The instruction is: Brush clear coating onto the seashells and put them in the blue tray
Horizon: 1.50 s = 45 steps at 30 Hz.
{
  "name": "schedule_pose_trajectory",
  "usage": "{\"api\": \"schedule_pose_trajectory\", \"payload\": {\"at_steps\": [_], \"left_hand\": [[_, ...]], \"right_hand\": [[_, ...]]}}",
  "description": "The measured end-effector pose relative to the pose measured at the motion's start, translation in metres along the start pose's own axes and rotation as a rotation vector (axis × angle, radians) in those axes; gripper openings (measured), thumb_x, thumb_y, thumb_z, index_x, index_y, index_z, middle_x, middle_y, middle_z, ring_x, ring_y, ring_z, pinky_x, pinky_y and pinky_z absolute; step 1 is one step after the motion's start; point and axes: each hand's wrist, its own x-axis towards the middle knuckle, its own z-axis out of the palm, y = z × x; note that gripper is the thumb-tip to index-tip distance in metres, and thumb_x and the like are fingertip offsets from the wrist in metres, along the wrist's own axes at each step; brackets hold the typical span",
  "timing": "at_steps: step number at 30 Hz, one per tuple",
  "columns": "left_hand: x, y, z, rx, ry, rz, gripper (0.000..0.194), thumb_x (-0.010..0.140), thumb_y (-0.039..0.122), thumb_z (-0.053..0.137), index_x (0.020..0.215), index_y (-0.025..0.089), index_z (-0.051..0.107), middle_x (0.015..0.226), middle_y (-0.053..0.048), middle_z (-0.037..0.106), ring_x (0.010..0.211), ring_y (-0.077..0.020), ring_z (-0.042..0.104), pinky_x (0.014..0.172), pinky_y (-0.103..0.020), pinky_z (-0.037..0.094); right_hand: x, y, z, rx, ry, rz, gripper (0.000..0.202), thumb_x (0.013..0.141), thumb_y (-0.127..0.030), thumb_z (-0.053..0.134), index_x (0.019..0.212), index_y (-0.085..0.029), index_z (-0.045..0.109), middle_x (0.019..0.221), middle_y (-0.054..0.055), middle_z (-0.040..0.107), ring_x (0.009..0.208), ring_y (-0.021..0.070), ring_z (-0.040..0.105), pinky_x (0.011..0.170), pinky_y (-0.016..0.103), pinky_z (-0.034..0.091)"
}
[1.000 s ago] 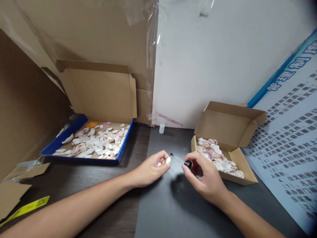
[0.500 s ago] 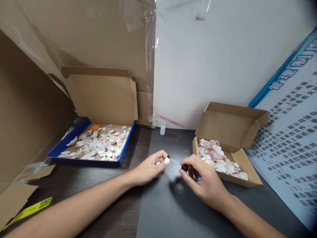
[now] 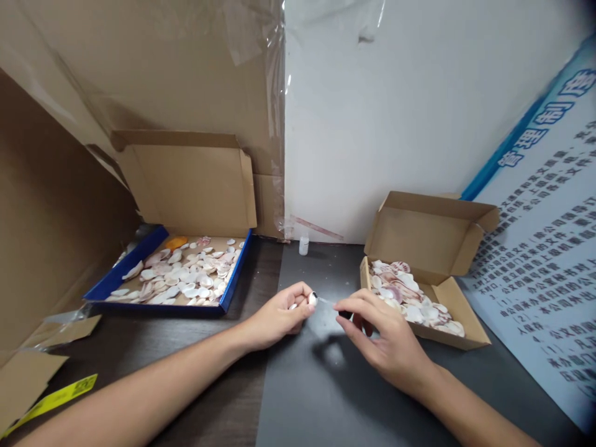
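Bench: dark wood-grain tabletop point(image 3: 195, 379) at left, grey mat point(image 3: 298, 410) at right; cardboard and a white panel point(image 3: 335, 124) stand behind.
Yellow strip point(image 3: 53, 403): lower left, near the left forearm.
Blue-sided box point(image 3: 190, 186): lid up, loose shells point(image 3: 186, 279) inside, one orange shell point(image 3: 176, 243) at the back.
Left hand point(image 3: 277, 316): fingers curled, thumb and forefinger pinching a small white shell point(image 3: 312, 299); a second white piece point(image 3: 292, 306) shows within the curl.
White bottle point(image 3: 303, 244): upright at the back of the mat, beyond the hands.
Applicator tip point(image 3: 315, 295): at the upper edge of the pinched shell, apparently touching; one second earlier it was clearly apart.
Meaning: judged to be application under way, the approach being over; any coating is too small to make out.
Right hand point(image 3: 388, 329): thumb and forefinger closed on the black cap point(image 3: 344, 314), pale stem point(image 3: 326, 302) pointing left.
Right-hand box point(image 3: 428, 233): open, heaped with larger shells point(image 3: 414, 295).
Poster point(image 3: 549, 248): far right, printed characters.
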Motion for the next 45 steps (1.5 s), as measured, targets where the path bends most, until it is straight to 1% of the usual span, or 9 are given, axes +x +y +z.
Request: {"api": "schedule_pose_trajectory", "payload": {"at_steps": [4, 8, 11, 15, 20, 24, 34, 38, 45], "left_hand": [[0.0006, 0.0007, 0.0003, -0.009, 0.014, -0.007, 0.037, 0.086, 0.052, 0.064, 0.088, 0.021, 0.044, 0.06, 0.011, 0.032, 0.046, -0.005, 0.024, 0.045, -0.022, 0.021], [0.0009, 0.0015, 0.0007, -0.027, 0.018, -0.017, 0.035, 0.086, 0.05, 0.064, 0.088, 0.021, 0.044, 0.057, 0.011, 0.031, 0.044, -0.0053, 0.025, 0.045, -0.021, 0.023], [0.0008, 0.002, 0.0011, -0.018, 0.022, -0.021, 0.034, 0.087, 0.049, 0.064, 0.089, 0.021, 0.045, 0.056, 0.011, 0.031, 0.045, -0.0055, 0.024, 0.045, -0.021, 0.023], [0.0008, 0.0019, 0.0012, -0.012, 0.016, -0.024, 0.035, 0.087, 0.05, 0.064, 0.089, 0.021, 0.044, 0.055, 0.012, 0.031, 0.045, -0.006, 0.023, 0.045, -0.021, 0.023], [0.0007, 0.0018, 0.0009, 0.02, 0.015, -0.026, 0.036, 0.088, 0.052, 0.061, 0.087, 0.021, 0.043, 0.056, 0.011, 0.032, 0.045, -0.0057, 0.025, 0.045, -0.022, 0.023], [0.0005, 0.0014, 0.0002, 0.015, -0.002, -0.017, 0.037, 0.088, 0.053, 0.061, 0.087, 0.021, 0.042, 0.058, 0.011, 0.031, 0.045, -0.0056, 0.024, 0.045, -0.022, 0.021], [-0.0007, 0.003, 0.001, 0.017, 0.014, -0.021, 0.038, 0.088, 0.054, 0.061, 0.089, 0.021, 0.044, 0.059, 0.011, 0.031, 0.046, -0.0052, 0.024, 0.046, -0.022, 0.02], [0.0001, 0.0036, 0.0016, -0.015, 0.013, -0.025, 0.035, 0.087, 0.05, 0.064, 0.089, 0.021, 0.044, 0.058, 0.011, 0.032, 0.046, -0.0056, 0.023, 0.045, -0.022, 0.021], [-0.0001, 0.0044, 0.0023, -0.06, 0.037, -0.034, 0.033, 0.085, 0.046, 0.067, 0.088, 0.02, 0.047, 0.055, 0.011, 0.032, 0.045, -0.0056, 0.022, 0.045, -0.021, 0.021]], "right_hand": [[0.0006, 0.0001, -0.0025, -0.022, 0.008, 0.058, 0.017, 0.099, -0.025, 0.051, 0.109, -0.025, 0.065, 0.094, 0.004, 0.062, 0.066, 0.0133, 0.059, 0.061, 0.028, 0.049], [0.001, -0.0016, -0.0045, 0.0, -0.015, 0.022, 0.018, 0.099, -0.025, 0.05, 0.108, -0.025, 0.066, 0.094, 0.005, 0.063, 0.071, 0.0147, 0.061, 0.06, 0.027, 0.048], [0.0009, -0.0022, -0.0041, -0.064, 0.006, 0.05, 0.019, 0.099, -0.025, 0.049, 0.105, -0.025, 0.067, 0.091, 0.004, 0.063, 0.068, 0.0144, 0.061, 0.06, 0.028, 0.047], [0.0008, -0.003, -0.0029, -0.033, 0.02, 0.033, 0.017, 0.097, -0.024, 0.051, 0.111, -0.024, 0.062, 0.09, 0.003, 0.063, 0.064, 0.013, 0.058, 0.058, 0.027, 0.046], [0.0017, -0.0058, -0.0035, -0.072, 0.064, 0.108, 0.011, 0.092, -0.022, 0.056, 0.103, -0.022, 0.059, 0.079, -0.001, 0.059, 0.056, 0.0118, 0.053, 0.054, 0.026, 0.042], [0.0024, -0.0068, -0.0041, -0.05, 0.025, 0.071, 0.013, 0.092, -0.021, 0.056, 0.104, -0.023, 0.059, 0.082, 0.0, 0.059, 0.058, 0.0115, 0.053, 0.056, 0.027, 0.043], [0.0016, -0.0059, -0.0017, -0.057, 0.047, 0.093, 0.013, 0.092, -0.019, 0.056, 0.103, -0.024, 0.06, 0.086, 0.0, 0.055, 0.059, 0.011, 0.052, 0.057, 0.027, 0.042], [0.0012, -0.0055, -0.0019, 0.005, 0.043, 0.066, 0.014, 0.093, -0.02, 0.056, 0.105, -0.024, 0.06, 0.091, 0.001, 0.056, 0.061, 0.0108, 0.054, 0.056, 0.026, 0.042], [0.0004, -0.0043, -0.0023, -0.005, 0.037, 0.079, 0.015, 0.094, -0.02, 0.054, 0.106, -0.025, 0.061, 0.096, 0.002, 0.057, 0.062, 0.0109, 0.054, 0.058, 0.027, 0.044]]}}
